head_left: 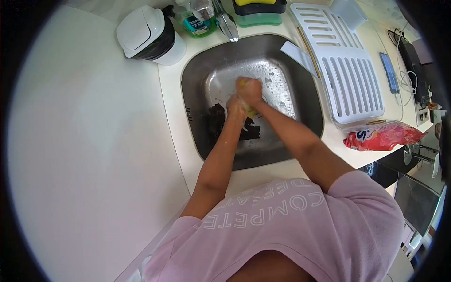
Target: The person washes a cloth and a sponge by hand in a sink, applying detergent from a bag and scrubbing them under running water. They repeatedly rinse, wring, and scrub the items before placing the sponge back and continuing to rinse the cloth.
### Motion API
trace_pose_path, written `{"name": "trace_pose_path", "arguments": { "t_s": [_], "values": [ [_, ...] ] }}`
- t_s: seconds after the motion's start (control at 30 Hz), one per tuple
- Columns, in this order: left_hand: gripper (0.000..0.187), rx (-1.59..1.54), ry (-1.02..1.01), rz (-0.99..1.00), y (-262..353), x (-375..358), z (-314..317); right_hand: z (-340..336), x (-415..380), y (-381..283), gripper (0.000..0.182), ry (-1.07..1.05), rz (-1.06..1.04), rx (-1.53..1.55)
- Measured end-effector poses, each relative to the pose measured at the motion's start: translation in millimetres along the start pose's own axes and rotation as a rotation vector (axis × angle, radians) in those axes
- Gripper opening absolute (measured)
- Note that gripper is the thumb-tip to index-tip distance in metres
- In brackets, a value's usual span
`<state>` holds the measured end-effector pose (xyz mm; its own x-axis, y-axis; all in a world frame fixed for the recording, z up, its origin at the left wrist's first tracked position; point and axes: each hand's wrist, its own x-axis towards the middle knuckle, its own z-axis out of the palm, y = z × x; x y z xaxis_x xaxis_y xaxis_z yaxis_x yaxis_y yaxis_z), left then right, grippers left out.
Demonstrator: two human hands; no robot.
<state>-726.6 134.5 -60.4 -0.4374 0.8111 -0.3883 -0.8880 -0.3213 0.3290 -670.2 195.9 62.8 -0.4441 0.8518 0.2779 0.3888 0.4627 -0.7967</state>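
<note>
Over the steel sink [221, 160], my left hand [236, 104] and my right hand [250, 90] are closed tightly against each other. Both grip a wet yellow cloth [250, 112], most of it hidden in my fists. A bit of yellow pokes out at the top of my right fist, and more hangs below, between the hands. The drain, partly behind my right wrist, lies beneath. Jagged dark patches [250, 129] show on the sink floor beside my left forearm. Water drops speckle the basin.
A white drying rack [353, 87] stands right of the sink, with a red packet [383, 137] in front. Behind the sink are a green soap bottle [197, 24] and a sponge caddy [259, 18]. A white lidded bin [149, 35] sits at back left; a phone [389, 73] lies at right.
</note>
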Motion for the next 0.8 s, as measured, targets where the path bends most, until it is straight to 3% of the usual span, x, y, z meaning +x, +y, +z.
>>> {"name": "trace_pose_path", "arguments": {
  "t_s": [0.03, 0.07, 0.1, 0.17, 0.2, 0.27, 0.3, 0.37, 0.4, 0.47, 0.5, 0.57, 0.6, 0.63, 0.67, 0.7, 0.8],
  "values": [
    [0.029, 0.762, 0.098, -0.186, 7, -21, 41, 0, 5, 8, 0.024, -0.003, 0.278, -0.061],
    [0.031, 1.526, 0.192, -0.368, 29, -30, 86, -8, 4, -2, 0.028, -0.031, 0.289, -0.053],
    [0.031, 1.526, 0.188, -0.366, 25, -14, 56, -9, -2, -10, 0.028, -0.028, 0.288, -0.055],
    [0.034, 1.304, -0.24, -0.004, 10, 23, -36, -5, -17, -25, 0.03, 0.02, 0.088, -0.038],
    [0.034, 1.302, -0.241, -0.003, 6, 1, 2, -6, -16, -24, 0.03, 0.02, 0.087, -0.039],
    [0.041, -0.295, 0.104, -0.393, 30, -38, 87, -4, -14, -17, 0.036, 0.119, -0.01, -0.047],
    [0.041, -0.293, 0.11, -0.396, 37, -57, 121, -11, -8, -12, 0.036, 0.118, -0.003, -0.046],
    [0.045, 0.68, 0.163, -0.603, 47, -77, 169, -33, 24, 3, 0.043, -0.223, 0.54, 0.123],
    [0.045, 0.683, 0.159, -0.602, 48, -76, 166, -36, 32, 8, 0.043, -0.219, 0.538, 0.123],
    [0.043, 0.905, 0.073, -0.485, 51, -73, 156, -37, 43, 14, 0.052, -0.232, 0.947, 0.854],
    [0.043, 0.906, 0.076, -0.481, 54, -72, 151, -41, 40, 11, 0.052, -0.237, 0.946, 0.857],
    [0.038, 0.683, -0.049, -0.187, 61, -69, 145, -56, 28, -2, 0.046, -0.222, 0.7, 1.03],
    [0.038, 0.683, -0.051, -0.184, 65, -73, 147, -57, 20, -1, 0.035, -0.275, 0.588, 0.919],
    [0.037, 0.663, -0.054, -0.108, 68, -77, 150, -64, 21, 2, 0.035, -0.274, 0.583, 0.918],
    [0.036, 0.64, -0.058, -0.032, 72, -81, 153, -72, 23, 6, 0.031, -0.438, 0.552, 0.778],
    [0.036, 0.639, -0.061, -0.027, 75, -82, 150, -81, 26, 5, 0.027, -0.598, 0.52, 0.633],
    [0.034, 0.615, -0.047, -0.072, 88, -91, 147, -93, 32, -1, 0.018, -0.535, 0.436, 0.721]
  ]
}}
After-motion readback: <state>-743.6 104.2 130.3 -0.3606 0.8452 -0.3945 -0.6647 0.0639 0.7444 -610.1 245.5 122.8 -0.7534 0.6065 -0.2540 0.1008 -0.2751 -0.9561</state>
